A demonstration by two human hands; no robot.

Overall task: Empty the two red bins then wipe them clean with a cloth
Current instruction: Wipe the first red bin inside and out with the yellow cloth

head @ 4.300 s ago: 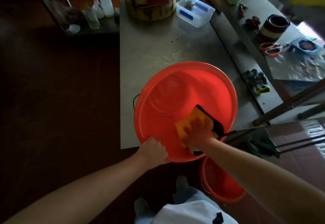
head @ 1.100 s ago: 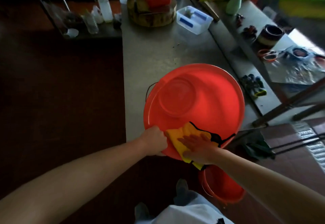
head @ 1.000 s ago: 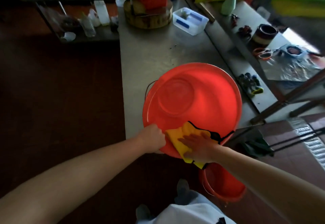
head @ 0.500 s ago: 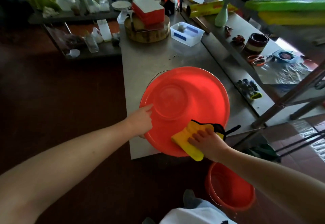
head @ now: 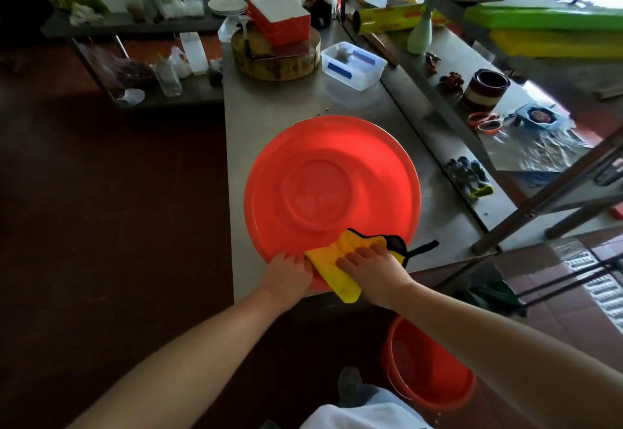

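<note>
**Wiping in progress**

A large round red plastic bin point(head: 332, 172) is being steadied on the near end of a grey stainless-steel table point(head: 269, 108), its ringed circular face turned up towards the camera. Whether that face is the inside or the underside cannot be told. The near rim is being gripped by the left hand point(head: 288, 272), fingers curled over the edge. A yellow cloth with black edging point(head: 332, 260) is being pressed against the near part of the bin by the right hand point(head: 374, 268), its fingers nearly straight and spread on the fabric. One end of the cloth is hanging past the rim. The two hands are lying just beside each other.

A smaller red plastic bin point(head: 428, 371) is standing upright on the floor, below the table's near edge. Farther along the table, a clear plastic tub with blue tape point(head: 352, 64) and a round wooden chopping block point(head: 276, 61) are standing well apart from the large bin.
</note>
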